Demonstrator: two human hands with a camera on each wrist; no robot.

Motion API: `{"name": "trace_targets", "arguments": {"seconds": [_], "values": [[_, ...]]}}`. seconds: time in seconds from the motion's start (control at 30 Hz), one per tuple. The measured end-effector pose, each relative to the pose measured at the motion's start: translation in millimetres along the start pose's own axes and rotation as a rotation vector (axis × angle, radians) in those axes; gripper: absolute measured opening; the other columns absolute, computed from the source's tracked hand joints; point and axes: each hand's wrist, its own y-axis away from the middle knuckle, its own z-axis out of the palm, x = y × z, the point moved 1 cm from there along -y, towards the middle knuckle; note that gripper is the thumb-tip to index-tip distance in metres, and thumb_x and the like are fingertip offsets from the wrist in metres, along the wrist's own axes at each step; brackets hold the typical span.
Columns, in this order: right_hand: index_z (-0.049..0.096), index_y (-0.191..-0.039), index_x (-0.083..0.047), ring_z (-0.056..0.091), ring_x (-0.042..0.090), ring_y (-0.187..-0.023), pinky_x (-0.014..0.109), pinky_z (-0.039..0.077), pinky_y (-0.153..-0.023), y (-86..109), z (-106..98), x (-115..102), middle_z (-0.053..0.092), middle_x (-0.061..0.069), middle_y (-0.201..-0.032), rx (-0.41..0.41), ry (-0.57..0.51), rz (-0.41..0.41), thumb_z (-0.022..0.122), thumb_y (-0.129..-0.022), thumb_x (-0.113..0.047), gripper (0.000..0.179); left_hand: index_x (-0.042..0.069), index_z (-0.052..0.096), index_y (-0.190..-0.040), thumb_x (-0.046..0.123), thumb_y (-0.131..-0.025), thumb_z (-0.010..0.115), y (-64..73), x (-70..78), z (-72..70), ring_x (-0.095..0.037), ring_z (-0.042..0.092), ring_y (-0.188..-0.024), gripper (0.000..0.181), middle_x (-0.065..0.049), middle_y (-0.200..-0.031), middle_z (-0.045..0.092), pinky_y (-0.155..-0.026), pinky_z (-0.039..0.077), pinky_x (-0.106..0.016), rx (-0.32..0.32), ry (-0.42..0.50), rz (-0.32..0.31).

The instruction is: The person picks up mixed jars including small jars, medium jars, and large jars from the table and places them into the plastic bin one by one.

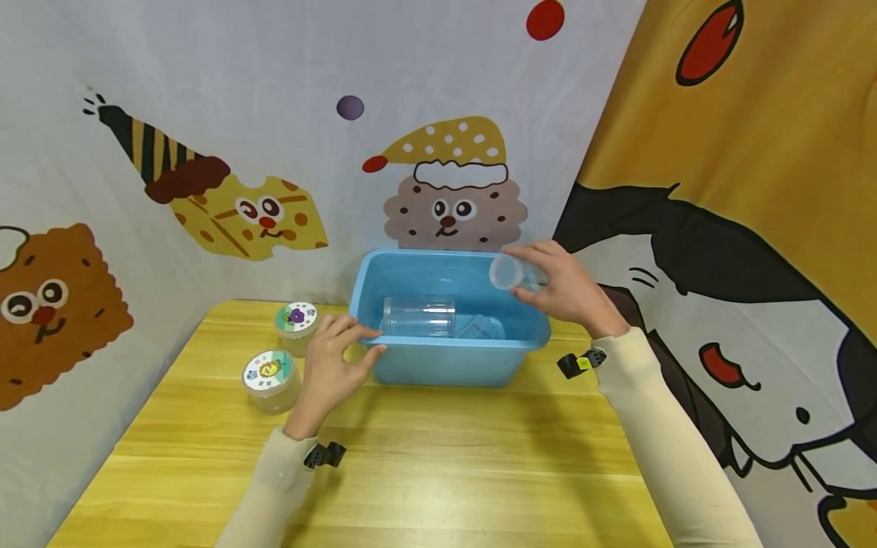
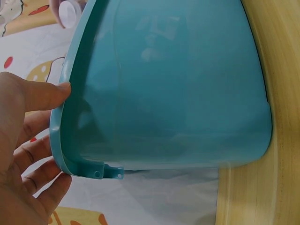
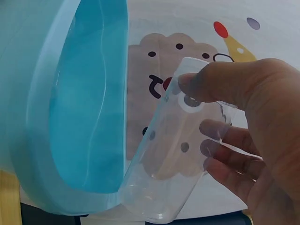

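Note:
A blue plastic tub (image 1: pixel 448 364) stands at the back of the table. My left hand (image 1: pixel 334 367) holds its rim near the left front corner; in the left wrist view, the thumb lies on one side of the rim and the fingers on the other. Above the tub's right end my right hand (image 1: pixel 567 285) grips a clear plastic cup (image 3: pixel 164 154) between thumb and fingers. That cup is tilted, with a round end facing left in the head view. Inside the tub, a clear cylindrical container (image 1: pixel 419 316) lies on its side, beside a clear object (image 1: pixel 482 327) whose kind I cannot tell.
Two round jars stand left of the tub: one lid has a purple flower (image 1: pixel 298 315), the other a yellow flower (image 1: pixel 270 370). The wooden table (image 1: pixel 438 464) extends in front. A printed cloth (image 1: pixel 274 76) hangs behind the tub, and another cloth (image 1: pixel 774 152) on the right.

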Motion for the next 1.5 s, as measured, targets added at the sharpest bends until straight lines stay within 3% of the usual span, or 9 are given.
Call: {"name": "trace_targets", "arguments": {"seconds": [0.23,0.47,0.63,0.9,1.1,1.5], "values": [[0.06,-0.144,-0.021,0.05,0.031,-0.129,0.054,0.052,-0.099,-0.3,2,-5,0.057,0.011,-0.143,-0.036,0.006,-0.076,0.086,-0.084,-0.021,0.065,0.012,0.081,-0.094,0.019,-0.076,0.092,-0.8,0.8,0.1,-0.019,0.048,-0.082,0.023,-0.002,-0.085,0.066,-0.072,0.04,-0.031,0.003,0.002,0.008],[0.052,-0.151,-0.026,0.04,0.032,-0.141,0.063,0.045,-0.107,-1.0,1,-6,0.049,0.008,-0.154,-0.088,-0.066,-0.002,0.086,-0.083,-0.04,0.077,0.012,0.081,-0.095,0.019,-0.076,0.091,-1.6,1.1,0.3,-0.019,0.049,-0.083,0.022,-0.002,-0.086,0.066,-0.073,0.04,-0.031,-0.001,0.005,0.008],[0.048,-0.153,-0.03,0.035,0.03,-0.147,0.066,0.041,-0.11,-0.7,-1,-5,0.043,0.004,-0.159,-0.061,-0.09,0.008,0.08,-0.087,-0.047,0.075,0.013,0.081,-0.095,0.019,-0.076,0.092,-1.5,0.5,-0.3,-0.019,0.048,-0.083,0.022,-0.001,-0.086,0.065,-0.073,0.04,-0.032,0.006,0.006,0.005],[0.039,-0.158,-0.031,0.026,0.032,-0.153,0.068,0.034,-0.114,6.9,1,-2,0.026,-0.001,-0.17,-0.014,-0.108,-0.015,0.08,-0.088,-0.045,0.083,0.012,0.081,-0.095,0.017,-0.075,0.092,-0.3,-0.7,-0.4,-0.019,0.049,-0.082,0.023,-0.001,-0.085,0.066,-0.072,0.041,-0.033,0.018,-0.007,0.019],[0.03,-0.161,-0.038,0.023,0.033,-0.155,0.071,0.03,-0.114,15.1,8,2,0.021,-0.001,-0.172,0.038,-0.101,-0.022,0.082,-0.087,-0.043,0.09,0.012,0.081,-0.095,0.02,-0.076,0.092,0.0,-0.9,-0.4,-0.018,0.049,-0.082,0.023,-0.001,-0.086,0.066,-0.072,0.04,-0.031,0.009,-0.005,0.007],[0.033,-0.162,-0.023,0.024,0.034,-0.155,0.069,0.031,-0.116,39.9,26,2,0.024,0.005,-0.171,0.092,-0.095,-0.032,0.086,-0.084,-0.038,0.095,0.014,0.081,-0.096,0.02,-0.077,0.091,-0.5,-1.3,-0.6,-0.018,0.048,-0.082,0.022,0.002,-0.087,0.066,-0.073,0.04,-0.031,-0.021,0.0,-0.011]]}}
